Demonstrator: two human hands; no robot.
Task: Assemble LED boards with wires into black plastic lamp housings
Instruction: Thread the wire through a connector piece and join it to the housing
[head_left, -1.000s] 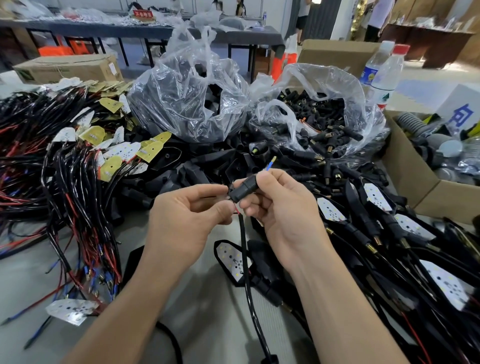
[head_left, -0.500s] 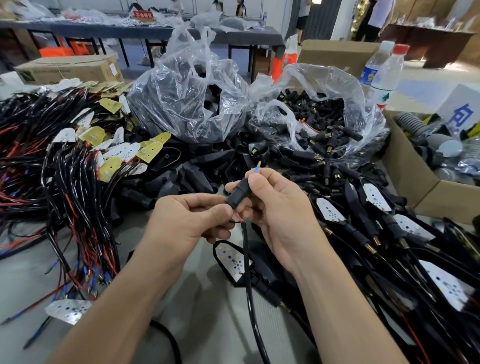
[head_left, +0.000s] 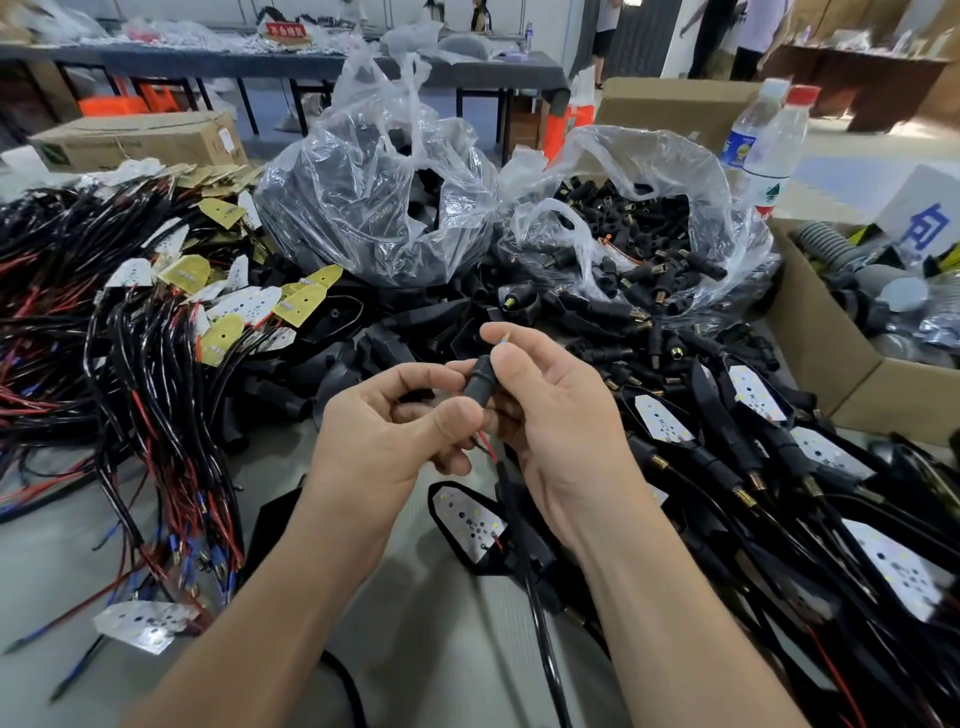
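- The hands are close together in front of the person. The right hand (head_left: 556, 415) grips a short black sleeve (head_left: 478, 385) between thumb and fingers, and the left hand (head_left: 384, 431) pinches the sleeve's lower end, where the wires go in.
- A thin wire tip (head_left: 506, 340) pokes out above the sleeve, past the right fingertips. A red wire (head_left: 485, 448) and a black cable (head_left: 524, 545) hang below both hands.
- The cable leads down to a lamp housing (head_left: 483, 565) with a white LED board (head_left: 470, 519) seated in it, lying on the table just under the right wrist.
- If the sleeve is pushed along while the cable is taut, the housing may be dragged, or the red wire strained where it meets the board.
- The red wire bows out at the sleeve's mouth. Forcing it from here could kink it or jam it inside.
- The grip is by fingertips only. If the sleeve slips, it would likely drop among the loose black parts (head_left: 395, 353) just beyond the hands and be hard to pick out.
- The hanging cable passes near the finished lamps (head_left: 779, 467) to the right of the right arm, so a wide swing could snag it there.
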